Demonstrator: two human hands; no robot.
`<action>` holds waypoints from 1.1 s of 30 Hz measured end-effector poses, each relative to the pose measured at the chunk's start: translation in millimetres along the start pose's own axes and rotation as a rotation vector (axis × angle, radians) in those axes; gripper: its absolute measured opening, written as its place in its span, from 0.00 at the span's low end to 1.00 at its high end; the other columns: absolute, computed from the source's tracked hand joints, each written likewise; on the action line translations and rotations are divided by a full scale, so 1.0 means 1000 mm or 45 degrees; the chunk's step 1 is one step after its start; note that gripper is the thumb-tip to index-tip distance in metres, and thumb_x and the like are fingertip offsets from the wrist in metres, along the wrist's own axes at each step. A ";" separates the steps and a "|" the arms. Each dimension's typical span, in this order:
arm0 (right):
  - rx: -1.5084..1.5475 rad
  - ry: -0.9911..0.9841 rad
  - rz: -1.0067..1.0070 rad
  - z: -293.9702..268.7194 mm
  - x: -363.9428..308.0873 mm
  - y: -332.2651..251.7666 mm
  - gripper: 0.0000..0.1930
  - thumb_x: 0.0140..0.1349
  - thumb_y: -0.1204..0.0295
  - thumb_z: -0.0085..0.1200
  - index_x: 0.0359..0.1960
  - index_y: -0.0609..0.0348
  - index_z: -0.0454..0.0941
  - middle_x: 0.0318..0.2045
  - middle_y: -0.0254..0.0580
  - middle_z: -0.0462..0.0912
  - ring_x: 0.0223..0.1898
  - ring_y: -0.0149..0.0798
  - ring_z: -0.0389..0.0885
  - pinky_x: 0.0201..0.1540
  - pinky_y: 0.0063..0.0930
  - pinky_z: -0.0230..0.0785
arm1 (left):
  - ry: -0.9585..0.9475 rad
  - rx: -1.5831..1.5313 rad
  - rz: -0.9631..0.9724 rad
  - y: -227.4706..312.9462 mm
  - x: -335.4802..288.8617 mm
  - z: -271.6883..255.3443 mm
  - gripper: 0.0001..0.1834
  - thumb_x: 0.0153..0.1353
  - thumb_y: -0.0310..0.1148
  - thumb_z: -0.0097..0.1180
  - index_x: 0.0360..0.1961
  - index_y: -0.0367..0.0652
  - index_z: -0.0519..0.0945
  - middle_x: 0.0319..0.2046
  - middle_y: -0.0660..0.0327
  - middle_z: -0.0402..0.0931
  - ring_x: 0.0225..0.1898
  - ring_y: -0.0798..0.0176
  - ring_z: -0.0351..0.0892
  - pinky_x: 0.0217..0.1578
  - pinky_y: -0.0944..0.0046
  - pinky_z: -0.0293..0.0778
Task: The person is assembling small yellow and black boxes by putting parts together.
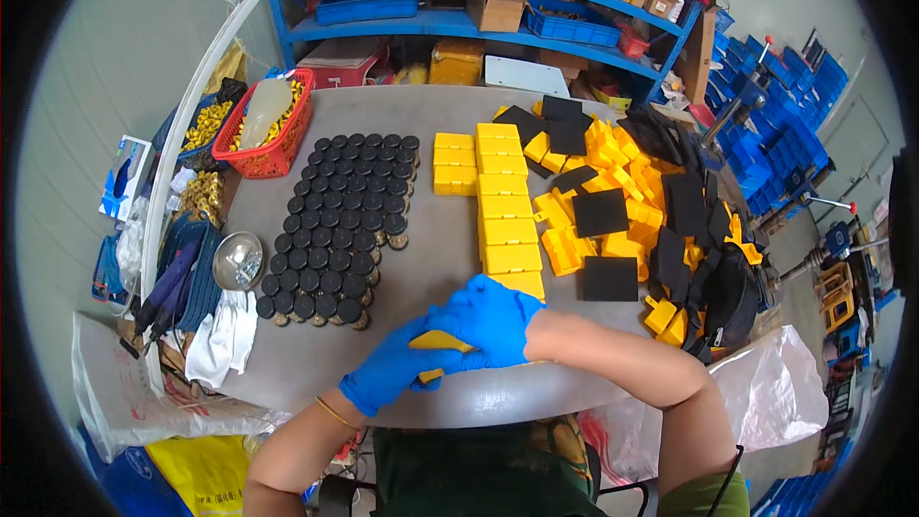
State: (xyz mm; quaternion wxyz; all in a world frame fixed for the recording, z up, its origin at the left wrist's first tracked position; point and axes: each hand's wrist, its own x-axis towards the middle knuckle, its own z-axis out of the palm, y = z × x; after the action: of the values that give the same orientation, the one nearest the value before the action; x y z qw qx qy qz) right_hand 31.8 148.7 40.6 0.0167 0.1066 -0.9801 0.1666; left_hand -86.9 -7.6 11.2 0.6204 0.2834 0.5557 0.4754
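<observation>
Both hands wear blue gloves and meet near the front edge of the grey table (412,410). My left hand (397,369) is closed round a yellow plastic part (440,340), which shows between the gloves. Pressed against it from above and the right is my right hand (493,321), fingers bent; whether it also holds something small is hidden. Just beyond the hands runs a column of yellow plastic blocks (504,206), with a short stack of yellow blocks (455,165) beside its far end. To the left stand rows of black-topped round pieces (335,220).
At right lies a heap of yellow parts (613,148) with black square pads (610,279). A red basket (304,101) and a metal bowl (237,261) with small parts are at left, near a white cloth (220,340). Blue shelving (440,21) stands behind; a lever press (756,91) is right.
</observation>
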 end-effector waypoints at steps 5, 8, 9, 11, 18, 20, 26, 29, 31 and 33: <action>-0.174 -0.113 0.528 -0.015 0.035 0.054 0.27 0.56 0.52 0.50 0.51 0.57 0.71 0.47 0.51 0.74 0.50 0.48 0.73 0.57 0.44 0.58 | 0.390 0.014 0.346 0.007 0.029 -0.029 0.33 0.58 0.31 0.56 0.65 0.47 0.58 0.52 0.61 0.65 0.44 0.67 0.72 0.39 0.65 0.74; -0.355 -0.038 0.857 -0.001 0.062 0.108 0.29 0.60 0.52 0.46 0.56 0.60 0.64 0.60 0.52 0.64 0.62 0.51 0.60 0.65 0.49 0.44 | 0.431 0.067 0.553 0.004 0.032 -0.023 0.34 0.60 0.30 0.54 0.66 0.48 0.55 0.55 0.59 0.63 0.49 0.65 0.69 0.44 0.64 0.72; -0.356 -0.026 0.856 0.005 0.073 0.122 0.29 0.60 0.52 0.46 0.56 0.60 0.64 0.60 0.52 0.64 0.62 0.51 0.60 0.65 0.49 0.44 | 0.369 0.035 0.526 0.001 0.030 -0.017 0.33 0.61 0.29 0.53 0.66 0.48 0.56 0.55 0.58 0.64 0.51 0.65 0.68 0.46 0.64 0.72; -0.619 -0.147 1.023 0.017 0.089 0.145 0.28 0.61 0.55 0.45 0.58 0.59 0.63 0.64 0.49 0.58 0.65 0.49 0.54 0.66 0.55 0.41 | 0.347 0.059 0.505 -0.005 0.028 -0.004 0.33 0.60 0.28 0.53 0.66 0.47 0.56 0.56 0.58 0.63 0.51 0.64 0.68 0.46 0.64 0.72; -0.252 0.073 1.197 -0.038 0.064 0.123 0.25 0.58 0.61 0.50 0.57 0.56 0.68 0.62 0.50 0.61 0.64 0.48 0.57 0.64 0.56 0.45 | 0.349 0.172 0.569 -0.018 0.014 -0.002 0.27 0.60 0.26 0.52 0.62 0.44 0.64 0.53 0.58 0.68 0.47 0.64 0.73 0.45 0.64 0.73; 0.002 0.076 1.489 -0.056 0.022 0.118 0.22 0.59 0.58 0.48 0.52 0.56 0.74 0.60 0.47 0.64 0.64 0.48 0.57 0.63 0.56 0.45 | 0.348 0.041 0.486 -0.012 0.004 -0.004 0.26 0.61 0.27 0.51 0.61 0.44 0.64 0.52 0.57 0.69 0.45 0.63 0.75 0.45 0.64 0.73; -0.646 -0.146 1.502 0.030 -0.086 0.123 0.17 0.59 0.58 0.48 0.44 0.53 0.79 0.61 0.41 0.65 0.66 0.46 0.52 0.65 0.52 0.43 | 0.073 -0.180 0.355 0.004 0.021 0.035 0.25 0.62 0.31 0.49 0.60 0.41 0.64 0.53 0.54 0.69 0.45 0.62 0.76 0.45 0.63 0.73; -0.322 0.530 1.350 0.005 -0.103 0.080 0.16 0.55 0.58 0.54 0.39 0.54 0.80 0.58 0.43 0.69 0.64 0.49 0.56 0.64 0.49 0.47 | -0.213 -0.408 0.267 0.002 0.042 0.056 0.28 0.62 0.34 0.50 0.62 0.40 0.59 0.52 0.53 0.69 0.47 0.59 0.75 0.47 0.60 0.73; -0.202 0.905 0.815 0.004 -0.112 0.049 0.10 0.50 0.61 0.59 0.26 0.53 0.81 0.50 0.44 0.76 0.57 0.53 0.67 0.57 0.46 0.59 | -0.375 -0.564 0.232 0.001 0.053 0.065 0.30 0.62 0.35 0.49 0.64 0.40 0.57 0.52 0.52 0.69 0.49 0.56 0.74 0.48 0.59 0.73; -0.154 0.740 0.444 -0.007 -0.114 0.005 0.11 0.49 0.66 0.59 0.34 0.55 0.80 0.48 0.48 0.76 0.53 0.53 0.71 0.54 0.45 0.63 | -0.515 -1.184 0.059 -0.002 0.058 0.070 0.28 0.66 0.35 0.44 0.65 0.43 0.52 0.54 0.52 0.68 0.56 0.52 0.69 0.54 0.52 0.69</action>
State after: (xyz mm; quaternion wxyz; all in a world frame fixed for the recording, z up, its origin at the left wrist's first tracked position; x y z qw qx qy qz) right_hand 141.8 178.5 38.1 0.2729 -0.1156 -0.9459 0.1318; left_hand -23.2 56.8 0.7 0.7655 0.0757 0.1476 0.6217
